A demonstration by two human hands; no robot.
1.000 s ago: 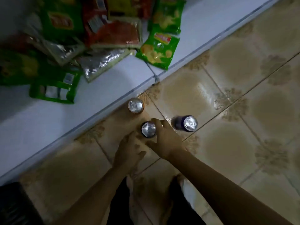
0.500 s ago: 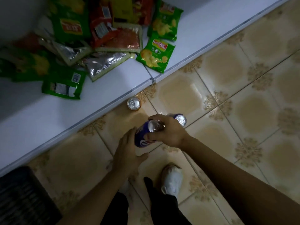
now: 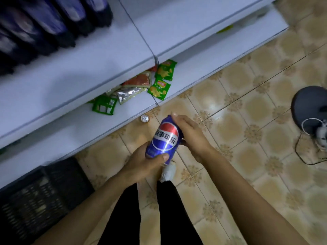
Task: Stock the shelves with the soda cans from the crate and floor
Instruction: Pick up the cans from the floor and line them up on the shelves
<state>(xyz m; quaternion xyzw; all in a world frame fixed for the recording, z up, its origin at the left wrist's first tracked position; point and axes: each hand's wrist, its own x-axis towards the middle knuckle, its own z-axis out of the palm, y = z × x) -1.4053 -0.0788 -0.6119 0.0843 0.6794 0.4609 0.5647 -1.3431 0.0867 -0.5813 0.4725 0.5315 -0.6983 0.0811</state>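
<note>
So the blue Pepsi can point(image 3: 163, 139) has been lifted off the floor point(image 3: 247, 103) and is now held up in front of the shelves point(image 3: 88, 68). The left hand point(image 3: 141, 163) is wrapped round its base; the right hand point(image 3: 191, 133) is curled along its side, maybe hiding a second can. One can point(image 3: 145, 118) is left by the shelf edge. Shelving looks next.

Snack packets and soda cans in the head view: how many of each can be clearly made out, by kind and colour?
Blue cans, gripped by both hands: 1
Cans standing on the floor: 1
Green packets: 3
Red packets: 1
Silver packets: 1
Total: 7
</note>
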